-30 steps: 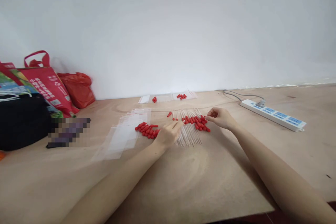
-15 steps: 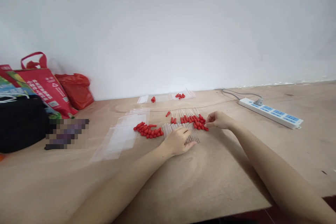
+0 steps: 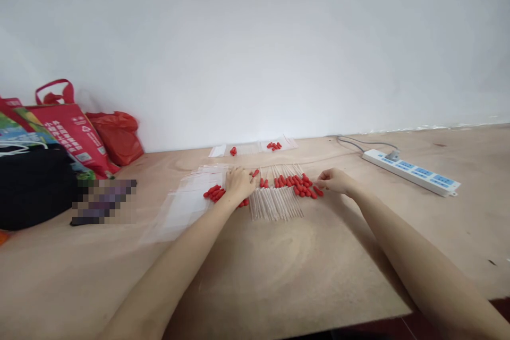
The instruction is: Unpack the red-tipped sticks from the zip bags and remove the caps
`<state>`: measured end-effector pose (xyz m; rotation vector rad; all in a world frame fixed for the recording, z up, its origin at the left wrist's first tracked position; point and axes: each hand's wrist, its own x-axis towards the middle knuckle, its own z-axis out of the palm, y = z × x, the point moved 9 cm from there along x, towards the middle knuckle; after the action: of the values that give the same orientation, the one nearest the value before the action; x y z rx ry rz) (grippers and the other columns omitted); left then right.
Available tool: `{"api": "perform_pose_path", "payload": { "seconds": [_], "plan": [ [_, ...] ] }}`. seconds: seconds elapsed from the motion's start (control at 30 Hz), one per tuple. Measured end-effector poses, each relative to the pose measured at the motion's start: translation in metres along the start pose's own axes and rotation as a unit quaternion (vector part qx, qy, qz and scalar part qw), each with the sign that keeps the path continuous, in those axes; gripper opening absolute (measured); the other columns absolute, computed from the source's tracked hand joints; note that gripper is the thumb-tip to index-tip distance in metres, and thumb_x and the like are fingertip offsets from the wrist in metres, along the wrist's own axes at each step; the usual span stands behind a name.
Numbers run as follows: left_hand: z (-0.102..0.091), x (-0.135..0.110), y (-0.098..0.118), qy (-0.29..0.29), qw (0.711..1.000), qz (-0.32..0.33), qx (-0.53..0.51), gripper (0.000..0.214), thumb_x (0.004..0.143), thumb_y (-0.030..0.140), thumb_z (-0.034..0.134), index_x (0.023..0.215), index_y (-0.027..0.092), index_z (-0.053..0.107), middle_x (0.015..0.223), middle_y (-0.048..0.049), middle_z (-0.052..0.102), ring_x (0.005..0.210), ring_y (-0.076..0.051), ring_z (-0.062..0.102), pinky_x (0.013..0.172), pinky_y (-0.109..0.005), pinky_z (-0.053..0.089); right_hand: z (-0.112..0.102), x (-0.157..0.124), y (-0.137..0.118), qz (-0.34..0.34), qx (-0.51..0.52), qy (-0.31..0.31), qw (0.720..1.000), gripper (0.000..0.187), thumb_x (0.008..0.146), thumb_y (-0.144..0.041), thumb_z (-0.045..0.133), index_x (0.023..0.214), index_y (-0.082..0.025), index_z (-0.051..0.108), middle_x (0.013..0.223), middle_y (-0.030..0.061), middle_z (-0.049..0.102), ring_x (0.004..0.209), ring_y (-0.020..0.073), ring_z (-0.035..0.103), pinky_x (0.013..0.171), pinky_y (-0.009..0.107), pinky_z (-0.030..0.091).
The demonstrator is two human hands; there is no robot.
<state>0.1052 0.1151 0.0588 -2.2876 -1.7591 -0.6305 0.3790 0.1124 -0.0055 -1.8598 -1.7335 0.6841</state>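
Note:
My left hand (image 3: 240,181) reaches over a pile of red rubber bulbs (image 3: 214,192), partly covering it. Its fingers are spread forward, and the thumb side is right by a single red bulb (image 3: 255,173). My right hand (image 3: 334,180) has curled fingers with the tips drawn together; whether something small is between them is hidden. Just below those tips lies one red bulb (image 3: 317,191), at the right end of a second pile of bulbs (image 3: 303,187). Between the hands, thin clear dropper tubes (image 3: 277,204) lie side by side, with more tubes (image 3: 292,170) behind.
Clear zip bags (image 3: 185,202) lie overlapping at left. Two bags with red bulbs (image 3: 274,146) are near the wall. A power strip (image 3: 410,170) is at right. A red shopping bag (image 3: 74,133), red plastic bag (image 3: 115,135) and black bag (image 3: 37,186) stand at left.
My left hand has moved off the clear tubes, left and away from me, to the left bulb pile. My right hand has shifted slightly right, and a bulb now juts out beside it.

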Motion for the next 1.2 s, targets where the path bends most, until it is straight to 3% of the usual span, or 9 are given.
{"api": "perform_pose_path", "payload": {
  "seconds": [0.1,0.3,0.4,0.57,0.7,0.83,0.93,1.03,1.2],
  "plan": [
    [0.01,0.014,-0.009,-0.032,0.999,-0.035,0.013,0.016,0.07,0.031,0.055,0.074,0.021,0.067,0.088,-0.0077,0.065,0.094,-0.026,0.054,0.08,-0.037,0.04,-0.002,0.001,0.0,0.005,-0.013,0.032,0.999,0.017,0.064,-0.032,0.061,0.055,-0.017,0.06,0.057,0.0019,0.063,0.052,0.0117,0.053,0.046,0.021,0.035],
    [0.031,0.021,0.0,-0.094,0.993,-0.074,0.018,0.029,0.064,0.047,0.06,0.062,0.019,0.065,0.086,-0.0102,0.066,0.095,-0.029,0.054,0.081,-0.039,0.038,-0.004,-0.003,-0.007,0.002,-0.029,0.089,0.996,0.021,0.066,-0.036,0.059,0.057,-0.018,0.059,0.056,0.0018,0.061,0.051,0.0117,0.052,0.046,0.021,0.033],
    [0.039,0.021,0.001,-0.117,0.988,-0.099,0.016,0.026,0.061,0.043,0.062,0.065,0.017,0.065,0.084,-0.0117,0.066,0.09,-0.029,0.057,0.075,-0.035,0.04,-0.005,-0.006,-0.011,-0.011,-0.028,0.111,0.993,0.02,0.068,-0.035,0.056,0.058,-0.018,0.059,0.057,0.0018,0.061,0.052,0.0118,0.052,0.048,0.022,0.033],
    [0.027,0.018,-0.001,-0.098,0.989,-0.107,0.016,0.028,0.071,0.04,0.052,0.067,0.016,0.065,0.081,-0.0126,0.066,0.089,-0.03,0.058,0.071,-0.036,0.04,-0.009,-0.009,-0.02,-0.031,-0.022,0.152,0.988,0.018,0.071,-0.033,0.051,0.065,-0.018,0.059,0.063,0.0022,0.062,0.058,0.0129,0.053,0.054,0.023,0.035],
    [-0.003,-0.001,0.005,-0.047,0.998,-0.046,0.009,0.021,0.076,0.032,0.048,0.072,0.017,0.062,0.09,-0.0103,0.065,0.095,-0.028,0.054,0.078,-0.038,0.037,-0.006,-0.025,-0.052,-0.114,-0.022,0.211,0.971,0.02,0.075,-0.035,0.049,0.071,-0.019,0.06,0.072,0.0027,0.064,0.067,0.0153,0.055,0.064,0.027,0.037],
    [-0.03,-0.041,0.015,0.028,0.995,0.096,0.004,0.016,0.082,0.026,0.046,0.079,0.017,0.059,0.086,-0.0059,0.065,0.087,-0.022,0.055,0.081,-0.038,0.034,0.004,-0.07,-0.11,-0.318,-0.069,0.3,0.897,0.026,0.079,-0.037,0.05,0.095,-0.019,0.061,0.098,0.0084,0.061,0.092,0.0208,0.052,0.081,0.036,0.032],
    [-0.046,-0.078,0.026,0.121,0.966,0.227,0.018,0.017,0.084,0.023,0.045,0.076,0.016,0.057,0.078,-0.0042,0.065,0.076,-0.019,0.056,0.078,-0.037,0.035,0.035,-0.097,-0.143,-0.433,-0.148,0.262,0.85,0.034,0.08,-0.04,0.051,0.108,-0.023,0.057,0.112,0.008,0.056,0.1,0.0212,0.047,0.089,0.039,0.024],
    [-0.052,-0.1,0.029,0.169,0.945,0.28,0.017,0.016,0.084,0.021,0.046,0.074,0.017,0.057,0.075,-0.0021,0.065,0.074,-0.017,0.056,0.079,-0.035,0.035,0.061,-0.11,-0.157,-0.492,-0.179,0.226,0.821,0.027,0.082,-0.039,0.049,0.105,-0.026,0.058,0.101,0.0034,0.062,0.096,0.019,0.048,0.092,0.042,0.018],
    [-0.054,-0.105,0.03,0.191,0.939,0.286,0.004,0.012,0.083,0.022,0.049,0.079,0.016,0.059,0.078,-0.0025,0.066,0.078,-0.018,0.056,0.081,-0.036,0.036,0.075,-0.117,-0.162,-0.516,-0.159,0.245,0.805,0.017,0.084,-0.029,0.048,0.089,-0.024,0.063,0.063,-0.0029,0.06,0.077,0.0133,0.049,0.091,0.041,0.017]
  ]
}}
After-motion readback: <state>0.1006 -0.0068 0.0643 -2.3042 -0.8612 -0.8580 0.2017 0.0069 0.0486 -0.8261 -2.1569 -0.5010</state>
